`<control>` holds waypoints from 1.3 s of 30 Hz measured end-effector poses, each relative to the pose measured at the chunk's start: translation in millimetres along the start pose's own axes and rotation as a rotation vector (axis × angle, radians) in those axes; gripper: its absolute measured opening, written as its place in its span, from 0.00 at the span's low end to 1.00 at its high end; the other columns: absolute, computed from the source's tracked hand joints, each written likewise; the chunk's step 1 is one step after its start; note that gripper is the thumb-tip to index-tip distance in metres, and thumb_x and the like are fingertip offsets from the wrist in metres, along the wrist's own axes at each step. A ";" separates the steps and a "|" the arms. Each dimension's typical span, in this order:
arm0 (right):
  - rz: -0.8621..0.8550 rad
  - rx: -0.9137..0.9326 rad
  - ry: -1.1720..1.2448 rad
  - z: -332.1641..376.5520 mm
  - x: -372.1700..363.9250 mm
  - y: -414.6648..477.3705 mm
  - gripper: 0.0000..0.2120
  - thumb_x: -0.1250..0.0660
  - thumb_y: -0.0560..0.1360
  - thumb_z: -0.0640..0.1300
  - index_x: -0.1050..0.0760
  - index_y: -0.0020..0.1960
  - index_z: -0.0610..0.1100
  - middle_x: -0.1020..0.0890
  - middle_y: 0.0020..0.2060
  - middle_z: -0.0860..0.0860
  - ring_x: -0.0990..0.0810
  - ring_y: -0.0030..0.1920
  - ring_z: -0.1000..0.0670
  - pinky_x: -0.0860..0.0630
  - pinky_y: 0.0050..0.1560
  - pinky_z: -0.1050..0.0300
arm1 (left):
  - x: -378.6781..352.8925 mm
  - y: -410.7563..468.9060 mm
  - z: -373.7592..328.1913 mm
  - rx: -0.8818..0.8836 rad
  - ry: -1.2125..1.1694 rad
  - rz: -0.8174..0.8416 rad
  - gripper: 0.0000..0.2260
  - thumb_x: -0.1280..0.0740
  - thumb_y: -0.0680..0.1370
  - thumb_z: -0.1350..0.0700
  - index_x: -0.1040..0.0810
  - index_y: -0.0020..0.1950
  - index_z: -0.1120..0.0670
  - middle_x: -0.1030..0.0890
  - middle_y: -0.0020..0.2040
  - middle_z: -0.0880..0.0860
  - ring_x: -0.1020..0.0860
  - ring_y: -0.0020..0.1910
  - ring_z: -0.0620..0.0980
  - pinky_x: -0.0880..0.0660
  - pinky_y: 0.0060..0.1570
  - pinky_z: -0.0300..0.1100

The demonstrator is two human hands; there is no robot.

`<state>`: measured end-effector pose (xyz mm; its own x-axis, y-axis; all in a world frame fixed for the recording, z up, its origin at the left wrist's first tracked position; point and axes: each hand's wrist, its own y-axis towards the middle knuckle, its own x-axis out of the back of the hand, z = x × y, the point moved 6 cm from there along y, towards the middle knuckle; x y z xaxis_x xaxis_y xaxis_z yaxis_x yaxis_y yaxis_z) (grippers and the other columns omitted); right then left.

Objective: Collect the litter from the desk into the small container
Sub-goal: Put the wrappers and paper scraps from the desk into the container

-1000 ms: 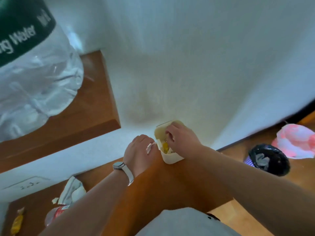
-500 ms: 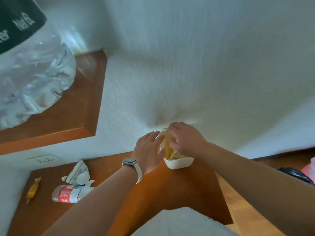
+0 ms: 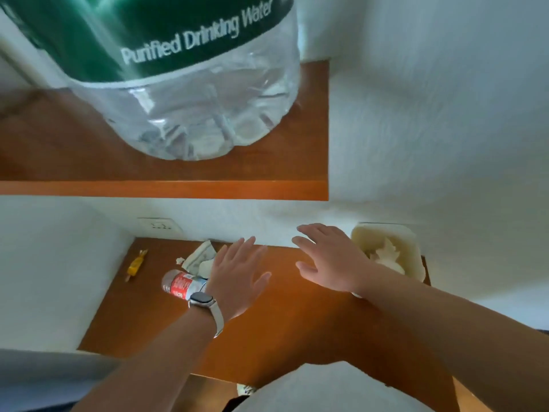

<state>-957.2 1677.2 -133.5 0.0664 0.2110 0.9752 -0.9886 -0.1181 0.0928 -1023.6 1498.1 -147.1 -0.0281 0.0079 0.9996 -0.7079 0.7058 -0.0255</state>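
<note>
A small cream container stands at the desk's far right corner with crumpled white paper inside. My right hand hovers just left of it, fingers spread, holding nothing. My left hand, with a watch on the wrist, is open over the middle of the wooden desk. Beside and partly under it lie a small plastic bottle with a red label and a crumpled white tissue. A yellow wrapper lies at the far left, with a tiny white scrap near the tissue.
A wooden shelf juts out above the desk and carries a very large clear water bottle with a green label. A wall socket sits in the white wall behind the desk. White walls close in the desk's left and back.
Both hands have left the container and moved left over the desk with fingers spread. The view has swung left, bringing the shelf and water bottle into full view.
</note>
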 end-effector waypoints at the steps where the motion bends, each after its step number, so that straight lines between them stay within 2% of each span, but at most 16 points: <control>1: 0.002 0.008 -0.004 7.7 -2.4 7.1 0.21 0.39 0.77 0.56 0.28 0.65 0.46 0.27 0.68 0.46 0.29 0.68 0.44 0.29 0.65 0.45 | -1.8 -5.4 14.8 0.021 -0.003 -0.003 0.24 0.43 0.80 0.39 0.34 0.73 0.46 0.34 0.76 0.50 0.37 0.76 0.55 0.42 0.72 0.56; 4: 0.013 0.033 -0.007 33.0 -9.9 29.7 0.20 0.37 0.76 0.56 0.27 0.64 0.46 0.25 0.67 0.45 0.27 0.67 0.43 0.29 0.64 0.45 | -5.9 -19.7 59.1 0.082 -0.012 -0.006 0.24 0.46 0.80 0.38 0.32 0.73 0.46 0.32 0.75 0.52 0.36 0.75 0.56 0.37 0.71 0.59; 8: 0.058 0.047 -0.026 70.5 -21.9 62.1 0.22 0.39 0.77 0.58 0.27 0.66 0.47 0.26 0.69 0.46 0.28 0.68 0.44 0.30 0.66 0.46 | -14.4 -40.4 115.0 0.129 -0.019 0.010 0.26 0.50 0.79 0.36 0.31 0.72 0.47 0.30 0.74 0.52 0.34 0.74 0.56 0.37 0.70 0.60; 15: 0.120 0.068 -0.042 132.3 -56.0 112.1 0.23 0.41 0.77 0.59 0.28 0.65 0.47 0.24 0.66 0.49 0.27 0.65 0.47 0.28 0.65 0.49 | -41.5 -68.9 205.4 0.207 -0.077 0.045 0.23 0.46 0.79 0.38 0.29 0.70 0.46 0.28 0.73 0.53 0.31 0.72 0.57 0.35 0.68 0.60; 20: 0.186 0.045 -0.036 161.0 -88.5 139.5 0.23 0.39 0.78 0.59 0.28 0.67 0.47 0.25 0.67 0.49 0.28 0.68 0.46 0.30 0.66 0.48 | -66.9 -79.3 262.2 0.221 -0.108 0.055 0.22 0.47 0.81 0.39 0.28 0.70 0.46 0.28 0.72 0.52 0.32 0.73 0.56 0.34 0.69 0.57; 26: 0.263 0.027 -0.008 181.2 -121.2 180.8 0.20 0.39 0.76 0.56 0.28 0.63 0.47 0.22 0.60 0.50 0.25 0.60 0.49 0.26 0.57 0.52 | -93.6 -83.1 329.3 0.323 -0.142 0.141 0.24 0.47 0.82 0.41 0.36 0.76 0.49 0.35 0.76 0.53 0.38 0.76 0.56 0.38 0.72 0.55; 29: 0.306 0.004 -0.023 180.6 -135.4 196.1 0.19 0.38 0.75 0.54 0.28 0.63 0.47 0.22 0.58 0.51 0.25 0.57 0.51 0.25 0.54 0.55 | -103.7 -83.1 356.8 0.357 -0.164 0.169 0.24 0.46 0.82 0.41 0.35 0.75 0.49 0.33 0.75 0.53 0.35 0.73 0.56 0.35 0.70 0.54; 32: 0.384 0.004 -0.055 176.8 -151.5 206.5 0.21 0.37 0.73 0.51 0.26 0.63 0.44 0.21 0.58 0.47 0.23 0.57 0.47 0.26 0.51 0.53 | -114.8 -79.6 378.6 0.381 -0.181 0.184 0.23 0.46 0.81 0.41 0.35 0.74 0.50 0.30 0.72 0.53 0.31 0.69 0.55 0.29 0.65 0.54; 36: 0.462 0.032 -0.074 181.2 -166.2 220.6 0.24 0.37 0.73 0.49 0.27 0.67 0.43 0.22 0.63 0.46 0.25 0.62 0.45 0.27 0.58 0.51 | -122.6 -68.2 401.1 0.457 -0.251 0.147 0.22 0.44 0.81 0.44 0.36 0.73 0.50 0.28 0.68 0.52 0.28 0.64 0.55 0.26 0.59 0.52; 39: 0.540 0.054 -0.081 185.7 -176.6 225.5 0.24 0.38 0.76 0.53 0.29 0.68 0.44 0.25 0.66 0.48 0.27 0.63 0.47 0.28 0.61 0.53 | -128.5 -56.2 407.4 0.487 -0.311 0.119 0.21 0.43 0.81 0.46 0.35 0.72 0.51 0.28 0.67 0.52 0.27 0.63 0.54 0.26 0.58 0.52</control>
<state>-1166.9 1433.0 -247.6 -0.4365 0.0314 0.8991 -0.8768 -0.2391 -0.4173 -1267.8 1168.8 -279.8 -0.2810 -0.1929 0.9401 -0.9277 0.3054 -0.2146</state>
